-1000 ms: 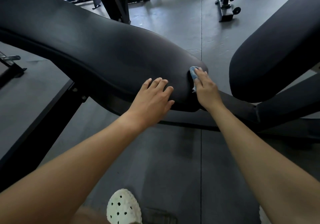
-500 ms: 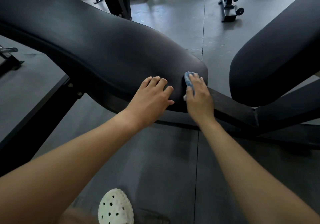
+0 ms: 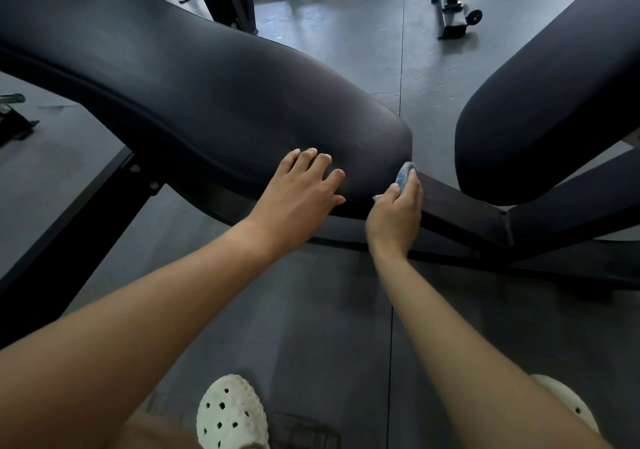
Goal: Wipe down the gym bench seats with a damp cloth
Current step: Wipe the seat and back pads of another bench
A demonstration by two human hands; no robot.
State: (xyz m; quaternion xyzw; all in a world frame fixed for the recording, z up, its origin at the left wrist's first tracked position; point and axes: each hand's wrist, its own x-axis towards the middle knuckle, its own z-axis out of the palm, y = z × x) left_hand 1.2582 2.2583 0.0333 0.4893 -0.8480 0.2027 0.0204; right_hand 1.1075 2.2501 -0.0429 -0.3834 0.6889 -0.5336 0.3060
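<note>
Your right grip (image 3: 394, 213) has dropped since a second ago. It was up on the rounded end of the pad (image 3: 207, 102); now it sits at that end's lower corner, where the pad meets the frame (image 3: 460, 202). It is grasping the blue cloth (image 3: 404, 175), fingers curled round it, and the cloth touches the pad's bottom edge. Your left grip (image 3: 298, 188) has stayed put, released, fingers spread flat on the pad's near side to brace.

That probably means the end of this pad is nearly done. Its long upper face is likely still to wipe, as is the second pad (image 3: 554, 119).

Just beside the cloth the frame runs under the gap between the pads, so expect your knuckles to meet it. Open floor (image 3: 346, 50) lies beyond the gap, and there is free room to sweep left along the pad.
</note>
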